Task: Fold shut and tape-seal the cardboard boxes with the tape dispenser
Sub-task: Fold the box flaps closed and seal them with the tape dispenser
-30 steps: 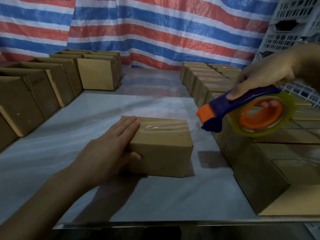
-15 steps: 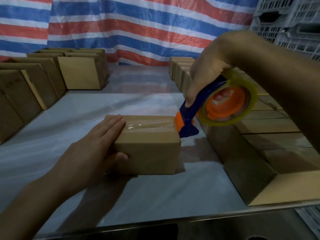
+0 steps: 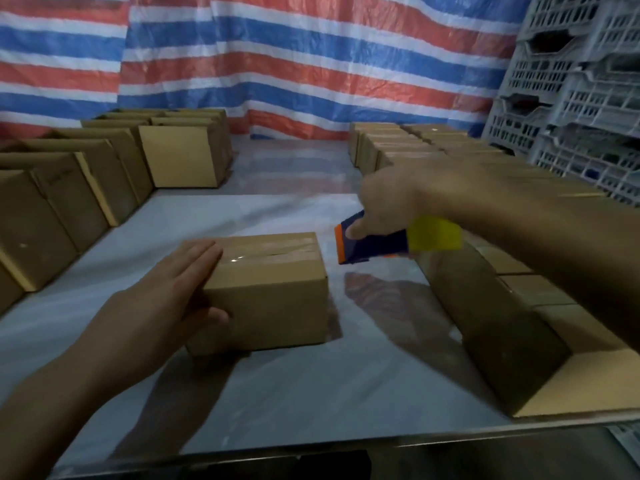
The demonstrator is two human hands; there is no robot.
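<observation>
While the left hand (image 3: 166, 299) rests flat-fingered on the taped cardboard box (image 3: 266, 292) mid-table, the right hand (image 3: 391, 202) grips the tape dispenser (image 3: 374, 244) at its three o'clock, above the glossy white table (image 3: 277, 393) fronting a striped tarp (image 3: 311, 64).

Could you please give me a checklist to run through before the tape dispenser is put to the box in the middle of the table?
1. Flaps of the small brown cardboard box folded shut: ok, its top lies flat.
2. Box steadied: ok, the left hand rests on its left end, fingers flat on top and thumb on the front face.
3. Tool in hand: ok, the right hand grips the blue-and-orange tape dispenser with its yellow roll.
4. Dispenser's orange edge on the box: not ok, it hangs just right of the box, apart from it.
5. Seam cover: cannot tell; a glossy clear tape strip shows on top, but its full run is unclear.
</observation>
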